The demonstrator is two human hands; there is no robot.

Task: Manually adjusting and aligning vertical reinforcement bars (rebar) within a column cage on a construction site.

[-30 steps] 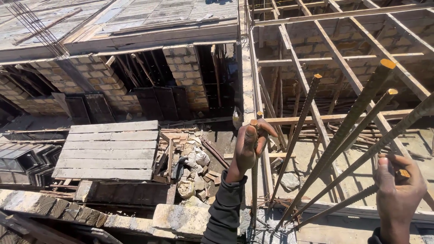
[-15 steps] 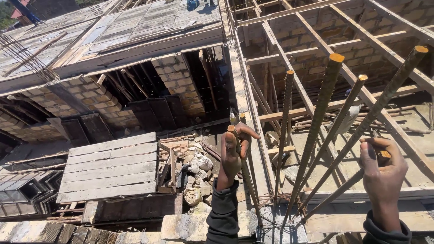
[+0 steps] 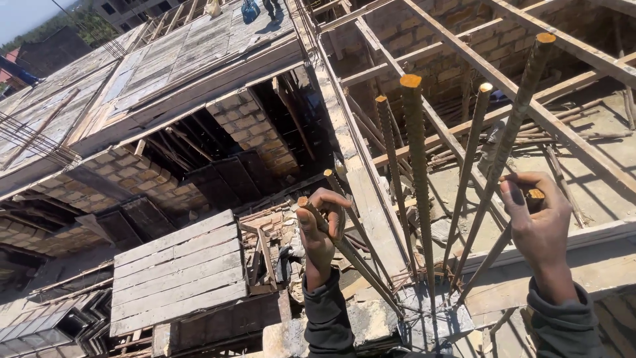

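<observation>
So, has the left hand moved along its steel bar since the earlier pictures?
Cannot tell: the camera shifted. The left hand grips the rebar near its top end, as before.

There is one view only, from a camera on the person's head, looking steeply down and forward from high on a building under construction, so nothing is shared with a second view. It sits close to the raised hands: the left hand (image 3: 320, 237) closes round a leaning steel bar (image 3: 351, 255) at lower centre, the right hand (image 3: 540, 225) grips another bar's tip (image 3: 534, 195) at the right. Beyond the fingertips the upright ribbed bars (image 3: 417, 166) stand near the lens, while the plank platform (image 3: 179, 268) left of the fingers and the brick walls (image 3: 248, 129) lie far below.
</observation>
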